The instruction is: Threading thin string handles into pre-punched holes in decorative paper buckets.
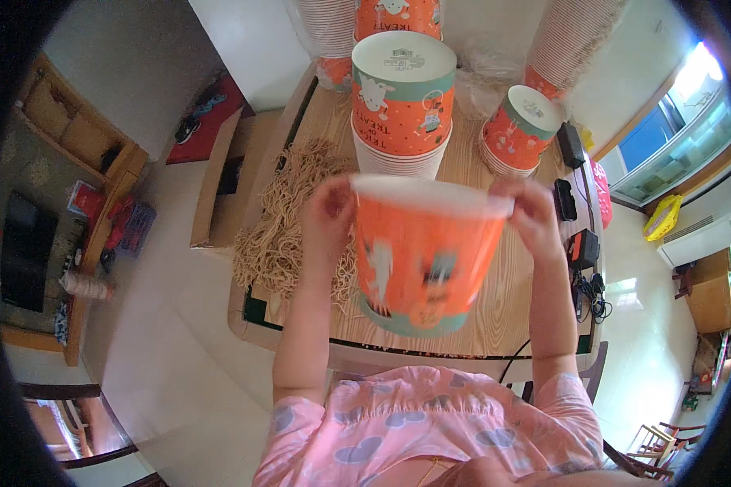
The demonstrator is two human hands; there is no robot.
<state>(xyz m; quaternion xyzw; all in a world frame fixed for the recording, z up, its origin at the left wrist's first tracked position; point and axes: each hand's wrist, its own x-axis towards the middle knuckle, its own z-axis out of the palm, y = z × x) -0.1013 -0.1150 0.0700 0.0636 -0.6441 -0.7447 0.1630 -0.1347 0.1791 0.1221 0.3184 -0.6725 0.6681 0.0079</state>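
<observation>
Between my two hands is a large orange paper bucket [430, 260] with a green band at its base and a white rim, slightly blurred by motion. It is upright, rim up, over the near part of the table. My left hand [330, 207] pinches the rim on the left side, my right hand [530, 211] the rim on the right. Just beyond it stands a stack of upside-down orange buckets [404, 105]. A big heap of beige cord [288, 219] lies beside my left hand. Whether any cord is attached to the held bucket cannot be seen.
A smaller upside-down bucket stack [521, 134] stands at the far right of the wooden table [495, 316], with tall nested stacks [577, 36] behind. Black chargers and cables [585, 252] line the right edge. An open cardboard box [219, 191] is left of the table.
</observation>
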